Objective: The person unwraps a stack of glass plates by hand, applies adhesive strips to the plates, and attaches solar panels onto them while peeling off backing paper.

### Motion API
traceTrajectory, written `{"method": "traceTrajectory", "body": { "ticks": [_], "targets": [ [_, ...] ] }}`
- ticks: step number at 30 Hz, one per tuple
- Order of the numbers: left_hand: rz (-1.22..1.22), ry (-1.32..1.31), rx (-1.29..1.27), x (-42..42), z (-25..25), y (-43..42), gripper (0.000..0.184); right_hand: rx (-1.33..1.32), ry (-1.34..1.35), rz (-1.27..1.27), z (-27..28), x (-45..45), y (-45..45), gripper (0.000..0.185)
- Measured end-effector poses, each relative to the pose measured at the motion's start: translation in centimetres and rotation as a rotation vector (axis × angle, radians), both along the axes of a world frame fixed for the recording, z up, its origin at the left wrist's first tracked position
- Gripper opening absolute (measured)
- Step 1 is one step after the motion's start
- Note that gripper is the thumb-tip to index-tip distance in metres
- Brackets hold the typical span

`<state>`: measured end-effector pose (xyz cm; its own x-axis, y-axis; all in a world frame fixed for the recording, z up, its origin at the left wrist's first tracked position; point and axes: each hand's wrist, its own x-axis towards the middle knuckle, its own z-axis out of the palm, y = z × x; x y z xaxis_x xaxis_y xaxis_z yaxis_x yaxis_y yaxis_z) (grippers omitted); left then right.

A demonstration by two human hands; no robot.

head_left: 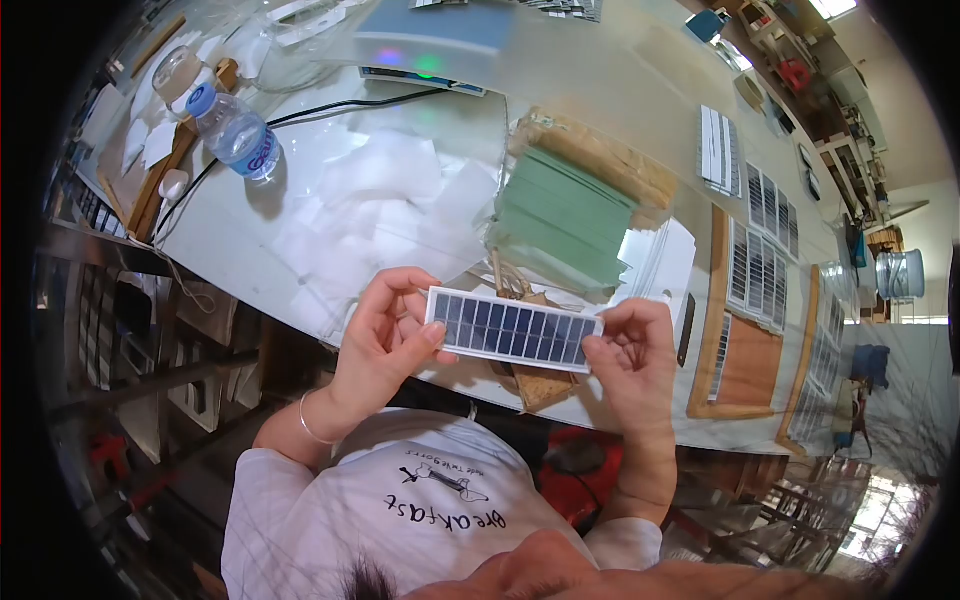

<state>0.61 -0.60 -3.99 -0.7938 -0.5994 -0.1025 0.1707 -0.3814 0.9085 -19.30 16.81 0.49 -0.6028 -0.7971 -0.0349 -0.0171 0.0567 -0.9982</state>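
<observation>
Both hands (380, 335) pinching solar panel (515, 330) by opposite short edges | green stack (565, 215) near | bare tabletop (228, 218) beside bottle (238, 138)

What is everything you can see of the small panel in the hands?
The small panel is a flat, smooth-looking rectangle resembling a solar panel: dark blue cells divided by pale lines within a white border. It faces the camera, tilted slightly down to the right, in view below the green stack. The left hand grips one short end, the right hand the other.
</observation>
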Motion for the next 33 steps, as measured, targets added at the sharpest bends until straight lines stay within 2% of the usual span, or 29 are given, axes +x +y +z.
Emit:
{"method": "traceTrajectory", "body": {
  "ticks": [5,9,10,12,18,24,33],
  "targets": [
    [-0.092,-0.005,0.035,-0.4,0.1,1.4,0.042,0.194,0.327,0.009,-0.9,0.7,3.5,0.017],
    [-0.319,-0.122,-0.042,-0.9,0.3,1.5,0.029,0.259,0.289,-0.013,-2.3,1.1,4.9,0.016],
    [-0.314,-0.097,-0.068,-0.9,0.3,1.7,0.022,0.262,0.247,-0.027,-2.4,1.3,5.1,0.015],
    [-0.308,-0.104,-0.071,-1.0,0.3,1.8,0.019,0.267,0.165,-0.053,-2.7,1.5,5.2,0.015],
    [-0.283,-0.114,-0.131,-0.1,-0.4,1.6,0.013,0.183,0.495,0.056,-2.8,0.9,4.0,0.014],
    [-0.200,-0.090,-0.189,0.8,-0.6,1.6,0.010,0.110,0.508,0.064,-3.0,1.1,2.8,0.017],
    [-0.151,-0.086,-0.318,1.1,-1.0,2.4,0.006,-0.020,0.669,0.037,-4.2,1.1,3.0,0.024]
  ]
}}
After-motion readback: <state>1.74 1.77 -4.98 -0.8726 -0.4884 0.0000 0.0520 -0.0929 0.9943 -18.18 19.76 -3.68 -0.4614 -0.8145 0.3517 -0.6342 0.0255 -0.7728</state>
